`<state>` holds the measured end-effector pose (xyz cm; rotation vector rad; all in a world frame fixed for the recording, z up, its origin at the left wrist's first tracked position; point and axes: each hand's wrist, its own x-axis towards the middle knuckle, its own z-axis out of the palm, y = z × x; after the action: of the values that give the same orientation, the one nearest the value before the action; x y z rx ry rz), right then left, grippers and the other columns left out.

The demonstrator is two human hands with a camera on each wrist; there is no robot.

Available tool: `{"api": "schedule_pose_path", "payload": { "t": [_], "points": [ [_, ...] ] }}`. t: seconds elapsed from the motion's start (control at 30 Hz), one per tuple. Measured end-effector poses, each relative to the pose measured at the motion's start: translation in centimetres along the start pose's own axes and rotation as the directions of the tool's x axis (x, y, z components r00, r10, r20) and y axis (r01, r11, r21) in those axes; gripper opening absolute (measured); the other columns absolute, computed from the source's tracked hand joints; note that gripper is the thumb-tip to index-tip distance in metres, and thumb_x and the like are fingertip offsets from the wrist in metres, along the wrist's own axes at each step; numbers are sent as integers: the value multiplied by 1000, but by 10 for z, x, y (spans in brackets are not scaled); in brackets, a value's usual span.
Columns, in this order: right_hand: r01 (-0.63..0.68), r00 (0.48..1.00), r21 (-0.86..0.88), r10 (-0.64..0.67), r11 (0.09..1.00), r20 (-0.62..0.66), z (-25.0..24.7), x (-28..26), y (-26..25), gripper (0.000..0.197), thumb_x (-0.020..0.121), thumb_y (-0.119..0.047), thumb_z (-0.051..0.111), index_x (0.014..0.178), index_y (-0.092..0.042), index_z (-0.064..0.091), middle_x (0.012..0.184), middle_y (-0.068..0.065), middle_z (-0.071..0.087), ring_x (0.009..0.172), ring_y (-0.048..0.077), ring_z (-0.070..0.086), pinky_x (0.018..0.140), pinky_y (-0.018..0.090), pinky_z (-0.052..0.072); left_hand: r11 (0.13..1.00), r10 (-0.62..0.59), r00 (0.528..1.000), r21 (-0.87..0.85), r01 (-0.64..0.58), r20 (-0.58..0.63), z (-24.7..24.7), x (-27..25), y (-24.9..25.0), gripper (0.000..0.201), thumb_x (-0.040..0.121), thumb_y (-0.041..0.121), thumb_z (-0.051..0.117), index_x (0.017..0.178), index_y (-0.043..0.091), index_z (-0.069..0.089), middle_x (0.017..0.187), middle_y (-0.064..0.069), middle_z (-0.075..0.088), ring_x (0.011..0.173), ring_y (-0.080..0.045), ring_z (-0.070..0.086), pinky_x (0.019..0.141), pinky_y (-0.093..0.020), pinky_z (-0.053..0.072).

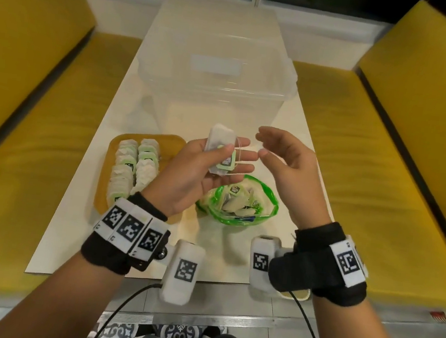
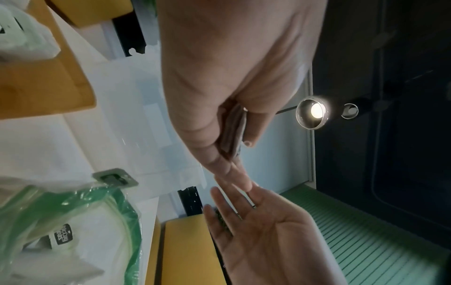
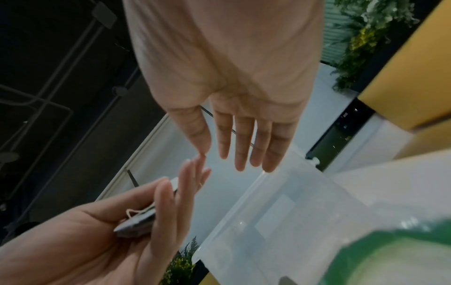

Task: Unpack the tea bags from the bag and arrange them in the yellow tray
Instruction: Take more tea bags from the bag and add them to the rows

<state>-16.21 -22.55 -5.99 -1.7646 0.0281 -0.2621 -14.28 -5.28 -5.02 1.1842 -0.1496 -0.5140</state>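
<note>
My left hand (image 1: 217, 162) is raised above the table, its thumb pressing a white tea bag (image 1: 217, 142) with a green tag (image 1: 225, 160) against the fingers. The same tea bag (image 2: 231, 131) shows edge-on in the left wrist view and again as the tea bag (image 3: 136, 223) in the right wrist view. My right hand (image 1: 280, 153) hovers just to the right, fingers straight and empty, its thumb tip near the left fingertips. Below the hands lies the open green-rimmed plastic bag (image 1: 240, 199) with more tea bags. The yellow tray (image 1: 174, 142) at the left holds two rows of tea bags (image 1: 135, 168).
A large clear plastic box (image 1: 215, 65) stands at the far side of the white table (image 1: 73, 223). Yellow bench cushions (image 1: 28, 86) flank the table on both sides. Cables hang from both wrist cameras near the table's front edge.
</note>
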Motion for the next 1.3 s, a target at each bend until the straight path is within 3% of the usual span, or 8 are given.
{"api": "schedule_pose_path", "payload": {
  "t": [0.1, 0.27, 0.33, 0.43, 0.63, 0.93, 1.1, 1.3],
  "points": [
    [-121, 968, 216, 66, 969, 244, 9, -1, 1, 38, 94, -8, 55, 132, -10, 54, 118, 7, 67, 110, 19, 64, 95, 32, 50, 1000, 0, 1000, 31, -1, 12, -1, -4, 1, 27, 100, 12, 46, 123, 6, 60, 105, -12, 72, 87, -19, 71, 71, -23, 57],
    [-253, 885, 276, 107, 927, 453, 19, -7, 7, 28, 99, -20, 48, 115, -2, 63, 71, -2, 58, 70, 11, 58, 78, 28, 46, 987, 28, 999, 157, -34, 41, -11, -10, 7, 29, 99, 14, 49, 126, 12, 58, 95, -4, 72, 80, -16, 69, 71, -25, 54],
    [-226, 901, 247, 105, 942, 422, 18, -6, 12, 17, 93, -17, 57, 100, -7, 70, 71, 12, 50, 62, 14, 49, 70, 30, 45, 970, 50, 999, 238, -52, 16, -19, -11, 11, 28, 99, 17, 49, 125, 15, 58, 99, -4, 73, 82, -15, 67, 71, -25, 53],
    [-200, 933, 152, 140, 968, 332, 10, -4, 15, 11, 91, -8, 61, 90, -3, 71, 60, 10, 48, 53, 13, 45, 59, 24, 44, 946, 71, 997, 320, -56, -33, -35, -14, 16, 24, 101, 19, 47, 122, 20, 59, 100, -4, 74, 82, -14, 66, 71, -25, 52],
    [-176, 966, 34, 166, 984, 196, -4, 2, 6, 11, 91, -7, 63, 91, 2, 69, 63, 12, 55, 60, 22, 57, 63, 35, 52, 945, 73, 988, 326, -25, -135, -50, -16, 13, 21, 103, 21, 45, 114, 21, 62, 92, 1, 74, 82, -12, 67, 71, -23, 54],
    [-131, 972, 45, 120, 990, 203, 24, -7, -19, 9, 91, -7, 63, 90, 1, 68, 83, 15, 64, 73, 14, 68, 68, 28, 57, 976, -139, 956, -198, 88, -258, -30, -4, -10, 43, 100, 44, 40, 101, 9, 63, 84, -4, 68, 67, -12, 64, 56, -19, 52],
    [-37, 993, -164, 54, 986, 102, 35, -3, -11, 8, 87, -10, 68, 83, -5, 71, 72, 4, 70, 69, 15, 66, 71, 35, 55, 867, -234, 958, -482, 129, -164, -25, -8, -15, 32, 101, 27, 44, 106, -1, 61, 97, -15, 68, 89, -25, 65, 75, -26, 57],
    [-19, 999, -382, 31, 924, 25, 17, -11, 0, 6, 83, -13, 70, 84, -18, 74, 80, -9, 72, 80, 3, 65, 76, 21, 51, 929, -205, 968, -341, 146, -142, -32, -12, -17, 30, 103, 16, 38, 115, 2, 61, 105, -12, 73, 102, -23, 69, 91, -33, 53]
  ]
}}
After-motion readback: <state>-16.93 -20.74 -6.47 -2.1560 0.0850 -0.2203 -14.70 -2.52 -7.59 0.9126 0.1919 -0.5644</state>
